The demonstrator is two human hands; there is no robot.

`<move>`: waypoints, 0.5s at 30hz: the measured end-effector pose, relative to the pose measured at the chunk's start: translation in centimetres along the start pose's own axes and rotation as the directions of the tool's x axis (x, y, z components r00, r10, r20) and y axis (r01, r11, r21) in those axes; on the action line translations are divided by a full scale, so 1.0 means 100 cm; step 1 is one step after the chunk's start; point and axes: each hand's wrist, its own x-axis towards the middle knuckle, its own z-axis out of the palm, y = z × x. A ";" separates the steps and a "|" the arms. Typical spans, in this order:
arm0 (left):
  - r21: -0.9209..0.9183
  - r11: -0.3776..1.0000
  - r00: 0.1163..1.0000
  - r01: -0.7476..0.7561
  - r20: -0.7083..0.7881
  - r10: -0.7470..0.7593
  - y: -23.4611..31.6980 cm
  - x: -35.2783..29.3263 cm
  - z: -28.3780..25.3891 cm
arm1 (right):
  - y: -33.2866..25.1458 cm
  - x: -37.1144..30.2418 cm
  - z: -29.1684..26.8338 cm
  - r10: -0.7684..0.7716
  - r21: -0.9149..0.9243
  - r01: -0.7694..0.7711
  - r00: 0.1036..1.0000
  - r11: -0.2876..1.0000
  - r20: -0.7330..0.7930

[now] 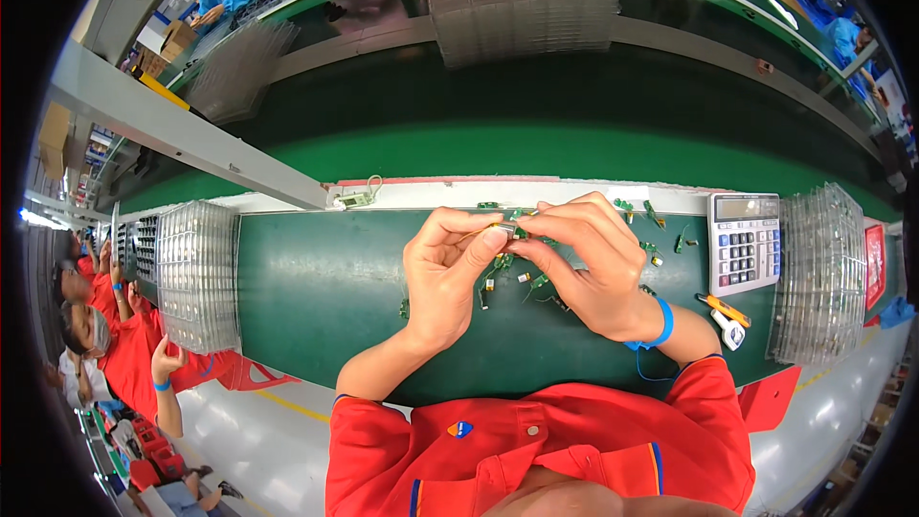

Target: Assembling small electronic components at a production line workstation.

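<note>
Above the green work mat [306, 273], my two hands meet at a small silver battery [504, 228] with a green circuit board beside it. My left hand [443, 273] pinches the battery between thumb and forefinger. The right hand [605, 268], a blue band round its wrist, is closed at the other end, its fingertips on the small circuit board [518, 217]. Fingers partly cover both pieces. Several more little green boards lie scattered under and beyond my hands, some with wires and batteries, such as the battery [524, 278] below my fingers.
To the right are a calculator [745, 273], an orange-handled cutter [729, 310], a white tool [730, 332] and stacked clear trays [820, 273]. More trays [197, 278] stand left, near co-workers in red [124, 354]. A metal beam [230, 163] slants across the far left, beside a green conveyor belt [459, 148].
</note>
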 end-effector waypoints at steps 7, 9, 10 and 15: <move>-0.117 0.992 0.998 -0.041 0.033 0.045 -0.008 -0.002 0.002 | 0.003 -0.003 0.003 -0.086 -0.022 0.085 0.994 0.996 -0.069; -0.140 0.989 0.998 -0.044 0.038 0.050 -0.008 -0.002 0.003 | 0.002 -0.003 0.002 -0.086 -0.020 0.085 0.993 0.996 -0.076; -0.144 0.989 0.998 -0.044 0.045 0.051 -0.008 -0.002 0.003 | 0.002 -0.002 0.002 -0.086 -0.010 0.086 0.993 0.996 -0.074; -0.160 0.986 0.996 -0.050 0.067 0.062 -0.007 -0.003 0.004 | -0.002 -0.002 0.000 -0.073 0.009 0.074 0.995 0.997 -0.070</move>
